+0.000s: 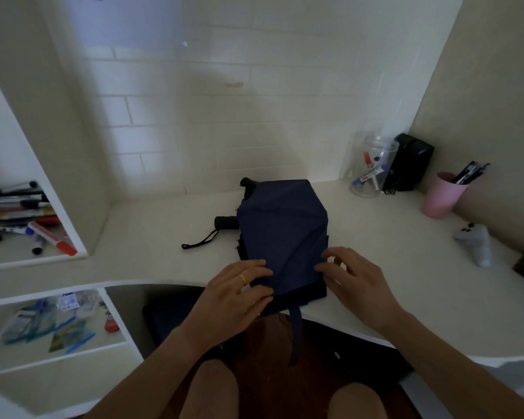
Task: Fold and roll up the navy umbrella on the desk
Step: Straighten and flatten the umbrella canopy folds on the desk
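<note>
The navy umbrella [282,231] lies on the white desk [152,255], its cloth folded into a flat panel that runs away from me. Its black handle [226,222] sticks out to the left with a wrist cord [198,241] trailing on the desk. A navy strap [295,328] hangs over the desk's near edge. My left hand [233,294], wearing a yellow ring, lies on the near left corner of the cloth with fingers laid across it. My right hand [350,278] touches the near right edge with bent fingertips.
A clear jar of markers [372,167], a black box [413,161] and a pink cup with pens [442,195] stand at the back right. A white controller [474,241] lies by the right wall. Shelves at the left hold markers [22,219] and packets [49,322].
</note>
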The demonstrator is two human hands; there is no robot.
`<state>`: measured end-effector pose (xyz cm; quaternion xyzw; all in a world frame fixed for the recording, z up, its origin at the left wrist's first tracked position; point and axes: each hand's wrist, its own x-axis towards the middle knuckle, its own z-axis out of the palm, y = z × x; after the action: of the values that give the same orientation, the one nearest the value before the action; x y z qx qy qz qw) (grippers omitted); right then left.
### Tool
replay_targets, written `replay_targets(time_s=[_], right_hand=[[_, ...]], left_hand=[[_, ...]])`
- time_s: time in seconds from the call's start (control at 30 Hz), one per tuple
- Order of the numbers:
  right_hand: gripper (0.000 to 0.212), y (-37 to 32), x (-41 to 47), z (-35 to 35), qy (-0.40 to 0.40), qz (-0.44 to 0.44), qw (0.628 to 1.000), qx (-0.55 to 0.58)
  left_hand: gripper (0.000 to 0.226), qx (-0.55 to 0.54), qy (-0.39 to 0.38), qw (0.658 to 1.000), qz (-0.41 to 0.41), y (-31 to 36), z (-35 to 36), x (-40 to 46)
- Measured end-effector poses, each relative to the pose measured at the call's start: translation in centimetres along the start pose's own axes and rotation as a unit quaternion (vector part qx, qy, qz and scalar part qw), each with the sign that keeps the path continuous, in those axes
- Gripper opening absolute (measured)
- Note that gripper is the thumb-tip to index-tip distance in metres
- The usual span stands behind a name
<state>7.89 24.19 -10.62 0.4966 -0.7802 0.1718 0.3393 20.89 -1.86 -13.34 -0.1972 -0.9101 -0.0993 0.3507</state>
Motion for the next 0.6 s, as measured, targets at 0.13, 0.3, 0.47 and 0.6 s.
replay_targets(time_s=[0.13, 0.3, 0.47, 0.6], right_hand=[[0.009, 0.7, -1.0, 0.3, -0.029, -0.049, 0.998, -0.003], [0.013, 1.2, -2.2, 0.8, -0.071, -0.072, 0.995, 0.008], [0.013, 1.1, -2.1, 0.8, -0.114, -0.083, 0.99, 0.011], [0.016, 1.0, -1.3, 0.2, -0.15, -0.086, 0.985, 0.007]], left_hand=[[0.013, -0.01, -0.049, 0.999, -0.006, 0.0, 0.2, 0.0], [0.018, -0.007, -0.118, 0.993, -0.015, 0.1, 0.0, 0.1], [0.038, -0.074, -0.148, 0.982, -0.094, 0.3, -0.6, 2.3], [0.03, 0.029, -0.101, 0.994, -0.038, -0.8, 1.0, 5.4]])
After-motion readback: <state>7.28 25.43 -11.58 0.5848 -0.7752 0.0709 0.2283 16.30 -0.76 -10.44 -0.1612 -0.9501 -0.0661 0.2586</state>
